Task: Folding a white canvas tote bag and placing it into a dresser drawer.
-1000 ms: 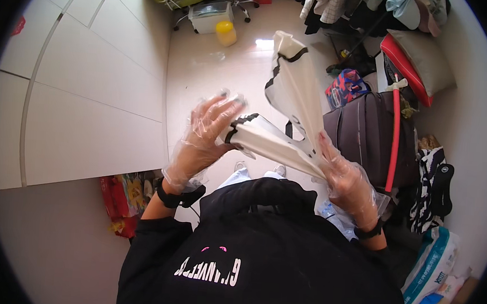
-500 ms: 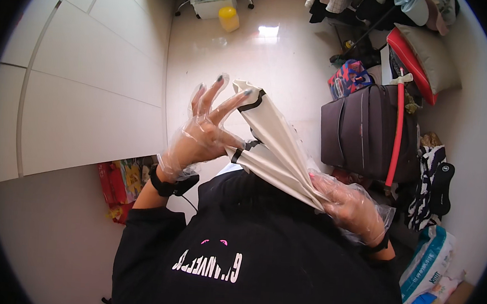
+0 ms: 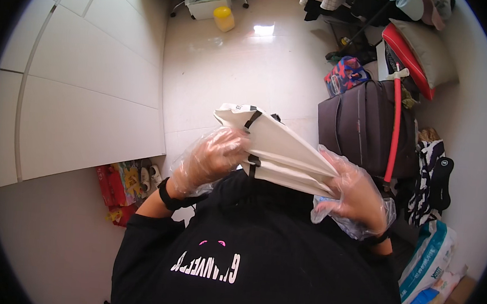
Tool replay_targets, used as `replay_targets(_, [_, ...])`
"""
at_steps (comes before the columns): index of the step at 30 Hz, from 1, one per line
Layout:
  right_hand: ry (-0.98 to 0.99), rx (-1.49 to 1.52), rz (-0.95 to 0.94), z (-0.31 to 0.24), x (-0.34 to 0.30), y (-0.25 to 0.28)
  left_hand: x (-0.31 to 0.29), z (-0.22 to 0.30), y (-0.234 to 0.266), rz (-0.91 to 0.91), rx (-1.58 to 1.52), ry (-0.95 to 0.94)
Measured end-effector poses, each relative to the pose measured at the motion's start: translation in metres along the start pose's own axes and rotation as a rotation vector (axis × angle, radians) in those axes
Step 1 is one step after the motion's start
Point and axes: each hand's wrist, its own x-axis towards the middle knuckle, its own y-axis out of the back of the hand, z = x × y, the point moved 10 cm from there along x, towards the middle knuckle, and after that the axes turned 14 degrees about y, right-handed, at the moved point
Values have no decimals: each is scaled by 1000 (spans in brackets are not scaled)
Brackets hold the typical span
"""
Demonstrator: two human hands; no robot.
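Note:
A cream-coloured bag (image 3: 289, 141) with black bands near one end is held in front of my chest. It lies slanted, with pleated side folds toward me and its banded end to the left. My left hand (image 3: 215, 155), in a clear plastic glove, has its fingers curled at the banded end; the fingertips are partly blurred and hidden by the bag. My right hand (image 3: 359, 191), gloved the same way, grips the bag's narrower right end, thumb on the near side and fingers partly behind it.
White cabinets (image 3: 88, 113) line the left. A dark suitcase (image 3: 358, 132) with a red tube (image 3: 395, 128) against it stands to the right, with cushions (image 3: 422, 60) beyond. On the far floor are a yellow-lidded tub (image 3: 223, 19) and a clear storage box (image 3: 207, 4). Packages (image 3: 427, 272) lie at lower right.
My left hand has gone from spread fingers to curled ones at the banded end, and lower. The bag has turned flatter and its side folds show more. My right hand has shifted slightly.

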Motion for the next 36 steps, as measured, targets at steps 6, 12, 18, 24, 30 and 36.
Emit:
replay_targets(6, [33,-137,1,-8,36,2,6,24,-10,48,-83,4])
replay_targets(12, [-12,-52,-11,-7,54,-22,8,28,1,197,99,26])
replay_targets(18, [170,-146,203,-10,43,-10,13,-1,17,104,78,191])
replay_targets(24, [84,-179,202,2,48,-7,10,-23,3,14,-128,340])
replay_targets(30, [-65,-283,375,11,44,9,14,-3,-3,96,-137,254])
replay_targets(36, [-62,-376,331,3,49,1,22,7,-5,76,-29,358])
